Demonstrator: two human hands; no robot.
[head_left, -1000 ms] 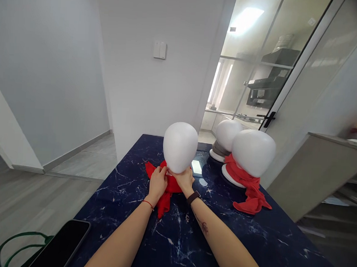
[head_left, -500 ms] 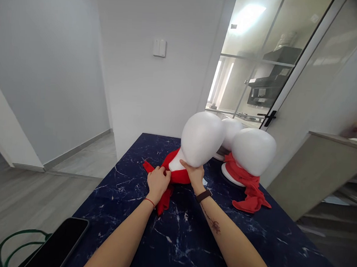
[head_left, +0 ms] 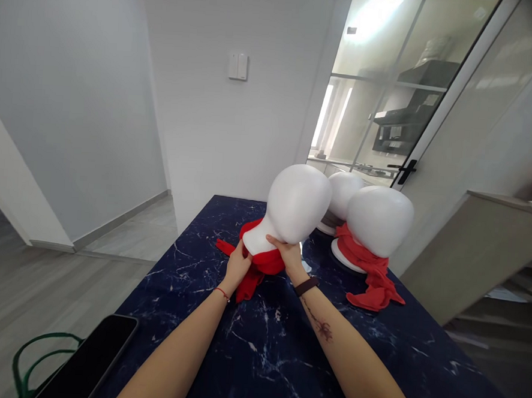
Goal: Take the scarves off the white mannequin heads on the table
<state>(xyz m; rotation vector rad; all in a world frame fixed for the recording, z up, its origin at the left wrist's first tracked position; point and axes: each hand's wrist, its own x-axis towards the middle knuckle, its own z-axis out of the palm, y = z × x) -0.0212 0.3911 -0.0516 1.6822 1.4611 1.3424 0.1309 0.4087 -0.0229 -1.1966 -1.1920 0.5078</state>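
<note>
A white mannequin head leans to the right over the table, its narrower neck toward my left hand. A red scarf goes around the neck, with one end lying to the left and another hanging down in front. My left hand is closed at the scarf's left edge by the neck, fingertips partly hidden. My right hand grips the neck from the right, thumb on the white surface and fingers hidden behind. Farther right stands a second mannequin head with a lighter red scarf around its neck.
A third mannequin head stands behind these two on the dark blue marbled table. At the front left lies a black phone beside a green cord. A glass door and a cabinet are beyond.
My left hand has shifted slightly up along the scarf, and more of the white neck shows. The head has tilted a little. My right hand keeps its grip.
</note>
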